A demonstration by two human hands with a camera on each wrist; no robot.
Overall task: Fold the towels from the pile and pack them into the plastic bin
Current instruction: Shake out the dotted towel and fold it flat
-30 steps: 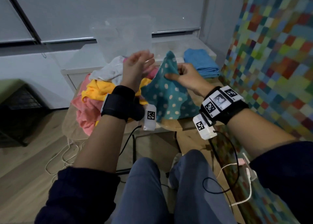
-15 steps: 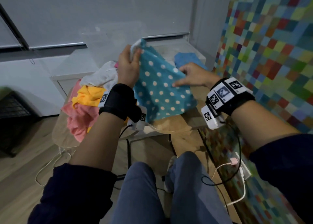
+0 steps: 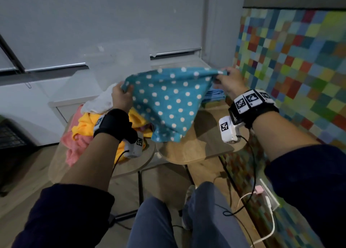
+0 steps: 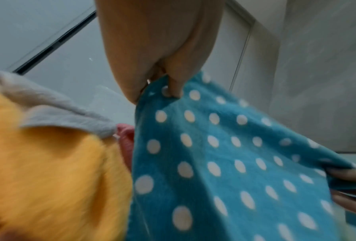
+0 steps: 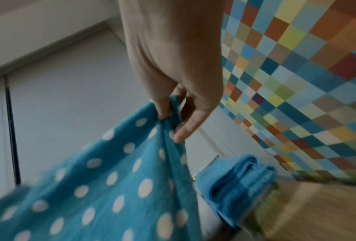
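Note:
A teal towel with white dots (image 3: 168, 101) hangs spread in the air above the small wooden tables. My left hand (image 3: 121, 96) pinches its left top corner, seen close in the left wrist view (image 4: 172, 88). My right hand (image 3: 227, 79) pinches the right top corner (image 5: 168, 117). The towel (image 4: 224, 163) sags to a point over the right table (image 3: 196, 150). The pile of towels (image 3: 89, 124), yellow, pink and white, lies on the left table. A clear plastic bin (image 3: 116, 69) stands behind the pile, faint against the wall.
A folded blue towel (image 3: 215, 96) (image 5: 240, 177) lies at the back right by the colourful checked wall (image 3: 299, 69). A white cabinet (image 3: 61, 107) stands behind the tables. Cables and a power strip (image 3: 265, 199) lie on the floor at right, my knees below.
My hands have moved apart and stretched the dotted towel wide. The right hand went from resting on its middle to pinching its far right corner, and the towel rose off the table.

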